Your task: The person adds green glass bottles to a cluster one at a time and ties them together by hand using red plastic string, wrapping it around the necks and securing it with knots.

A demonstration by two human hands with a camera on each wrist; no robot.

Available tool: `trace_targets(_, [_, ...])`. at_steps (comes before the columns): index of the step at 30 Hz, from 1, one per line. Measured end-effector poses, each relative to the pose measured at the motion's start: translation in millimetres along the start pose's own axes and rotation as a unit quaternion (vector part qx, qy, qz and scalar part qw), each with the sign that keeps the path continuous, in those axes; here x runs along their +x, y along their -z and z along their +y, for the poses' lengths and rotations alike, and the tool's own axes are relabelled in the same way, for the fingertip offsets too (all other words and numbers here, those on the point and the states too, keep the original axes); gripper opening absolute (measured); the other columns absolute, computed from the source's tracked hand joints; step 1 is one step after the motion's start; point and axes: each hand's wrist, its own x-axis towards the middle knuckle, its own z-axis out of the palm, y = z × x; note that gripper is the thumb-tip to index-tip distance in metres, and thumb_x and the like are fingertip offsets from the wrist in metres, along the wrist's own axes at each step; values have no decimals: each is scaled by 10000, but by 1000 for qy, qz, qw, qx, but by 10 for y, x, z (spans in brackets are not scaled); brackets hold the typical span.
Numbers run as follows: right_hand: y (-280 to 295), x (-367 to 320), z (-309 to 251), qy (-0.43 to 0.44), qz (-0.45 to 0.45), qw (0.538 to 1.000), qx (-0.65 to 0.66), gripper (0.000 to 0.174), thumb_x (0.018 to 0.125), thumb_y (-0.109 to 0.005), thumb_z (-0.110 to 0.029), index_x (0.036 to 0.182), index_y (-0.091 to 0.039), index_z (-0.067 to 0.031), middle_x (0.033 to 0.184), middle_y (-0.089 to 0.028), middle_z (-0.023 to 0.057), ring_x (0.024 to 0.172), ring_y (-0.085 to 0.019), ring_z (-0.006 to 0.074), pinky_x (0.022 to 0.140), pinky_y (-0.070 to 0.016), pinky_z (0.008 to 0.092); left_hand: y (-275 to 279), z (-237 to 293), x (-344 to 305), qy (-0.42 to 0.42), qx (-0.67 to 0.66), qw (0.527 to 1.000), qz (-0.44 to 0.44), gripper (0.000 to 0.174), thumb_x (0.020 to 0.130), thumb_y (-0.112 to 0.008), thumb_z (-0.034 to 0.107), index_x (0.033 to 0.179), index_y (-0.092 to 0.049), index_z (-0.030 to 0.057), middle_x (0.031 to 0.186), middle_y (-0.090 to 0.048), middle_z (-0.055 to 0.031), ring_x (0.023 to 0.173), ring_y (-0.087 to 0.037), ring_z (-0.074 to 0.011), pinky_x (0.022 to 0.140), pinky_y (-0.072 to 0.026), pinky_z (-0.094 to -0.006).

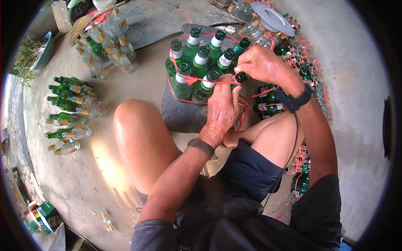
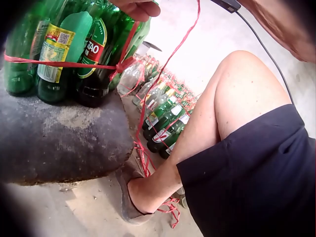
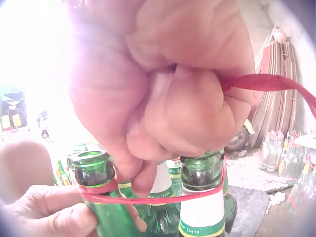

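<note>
Green bottles (image 1: 200,62) stand in a bundle on a dark slab (image 1: 180,115), with red twine (image 1: 197,79) round their necks and more round their lower parts. My left hand (image 1: 222,102) grips the neck of the near right corner bottle (image 3: 96,173); its thumb (image 3: 74,219) shows in the right wrist view. Just above that bottle, my right hand (image 1: 264,65) has its fingers curled round red twine (image 3: 266,82), whose end trails off to the right. In the left wrist view, a knot (image 2: 120,67) sits on the lower band beside a labelled bottle (image 2: 94,54).
Loose bottles stand in groups at the left (image 1: 71,113) and upper left (image 1: 104,46). Tied bundles (image 1: 268,100) line the right side, with a grey disc (image 1: 272,19) on some. One small bottle (image 1: 107,221) is on the floor. The person's knees flank the slab's near side.
</note>
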Motion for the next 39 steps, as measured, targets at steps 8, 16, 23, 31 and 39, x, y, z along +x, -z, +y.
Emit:
trace_targets(8, [-146, -218, -71, -26, 96, 995, 2, 180, 946, -737, -236, 867, -774, -78, 835, -719, 218, 828, -702, 459, 719, -554, 532, -1, -11, 2, -10, 1, 1000, 6, 359, 1090, -617, 190, 1404, -558, 25, 1259, -618, -310, 1073, -643, -557, 858, -567, -579])
trace_targets(16, [-441, -437, -64, -55, 188, 979, 49, 147, 977, -659, -176, 952, -769, -81, 850, -708, 238, 849, -701, 476, 744, -564, 541, -13, -66, -7, -15, 0, 1000, -6, 342, 1085, -628, 182, 1379, -570, 16, 1240, -633, -312, 1092, -644, -548, 867, -562, -574])
trace_targets(23, [-660, -591, -158, -54, 256, 963, 65, 123, 1011, -647, -92, 1084, -727, -33, 812, -683, 251, 759, -700, 441, 648, -533, 496, 20, -25, 8, 8, -11, 1000, -21, 329, 1082, -630, 173, 1370, -580, 20, 1242, -642, -314, 1099, -643, -552, 897, -554, -580])
trace_targets(31, [-785, -766, -349, -43, 278, 959, -33, 125, 1022, -617, -90, 1124, -669, -41, 878, -745, 217, 801, -726, 457, 652, -572, 554, 19, -32, 13, 34, -40, 998, -25, 354, 1064, -645, 132, 1394, -584, 19, 1257, -641, -316, 1125, -634, -549, 909, -551, -569])
trace_targets(39, [-941, -942, -520, -54, 356, 933, -9, 123, 1020, -625, -87, 1134, -665, -61, 891, -761, 195, 771, -738, 431, 643, -589, 518, 24, -48, 26, -3, -16, 1000, -13, 343, 1065, -644, 133, 1382, -598, 12, 1244, -649, -316, 1126, -633, -544, 921, -544, -565])
